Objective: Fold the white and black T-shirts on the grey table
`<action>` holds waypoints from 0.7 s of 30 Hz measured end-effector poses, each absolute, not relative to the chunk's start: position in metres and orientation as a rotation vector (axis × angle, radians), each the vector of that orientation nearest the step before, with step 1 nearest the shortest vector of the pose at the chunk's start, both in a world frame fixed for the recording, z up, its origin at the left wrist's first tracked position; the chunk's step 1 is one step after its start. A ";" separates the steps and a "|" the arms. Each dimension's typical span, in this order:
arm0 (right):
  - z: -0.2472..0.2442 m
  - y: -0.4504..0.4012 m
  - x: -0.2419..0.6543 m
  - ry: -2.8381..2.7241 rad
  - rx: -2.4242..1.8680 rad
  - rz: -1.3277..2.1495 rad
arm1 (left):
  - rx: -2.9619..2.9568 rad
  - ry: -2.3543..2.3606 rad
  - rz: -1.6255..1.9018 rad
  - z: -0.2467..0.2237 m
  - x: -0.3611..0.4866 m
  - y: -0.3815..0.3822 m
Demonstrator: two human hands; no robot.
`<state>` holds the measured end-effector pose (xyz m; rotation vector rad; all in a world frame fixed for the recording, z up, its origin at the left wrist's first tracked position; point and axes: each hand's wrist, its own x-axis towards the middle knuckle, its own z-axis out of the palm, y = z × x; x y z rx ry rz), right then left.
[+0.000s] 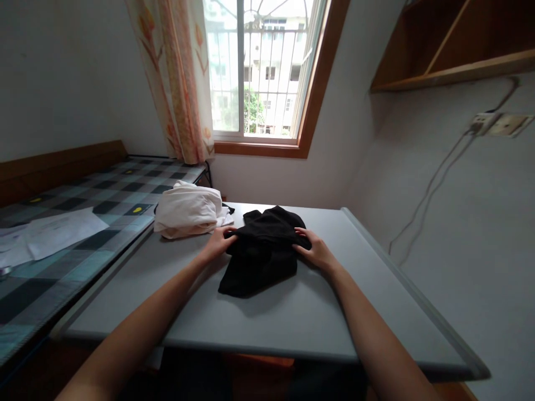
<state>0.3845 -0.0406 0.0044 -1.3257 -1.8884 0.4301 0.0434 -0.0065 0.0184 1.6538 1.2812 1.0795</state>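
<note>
A crumpled black garment (261,250) lies on the grey table (251,328), one flap spread toward me; its exact kind cannot be made out. At its left edge, my left hand (220,241) pinches the cloth between thumb and fingers. On the opposite side my right hand (314,249) grips the right edge, thumb below and fingers above. Between the hands the fabric is bunched in folds. A pile of folded white cloth (188,210) sits just beyond my left hand, with a bit of black showing behind it.
To the left stands a bed with a checkered cover (83,189), and papers (62,231) lie on it. Past the table are a curtain (184,83) and a barred window (267,72). Cables hang from a wall socket (485,122) at right, below a wooden shelf (451,69).
</note>
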 end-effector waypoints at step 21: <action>0.027 -0.041 0.415 -1.391 -1.271 0.665 | 1.801 1.113 1.160 0.038 0.057 -0.030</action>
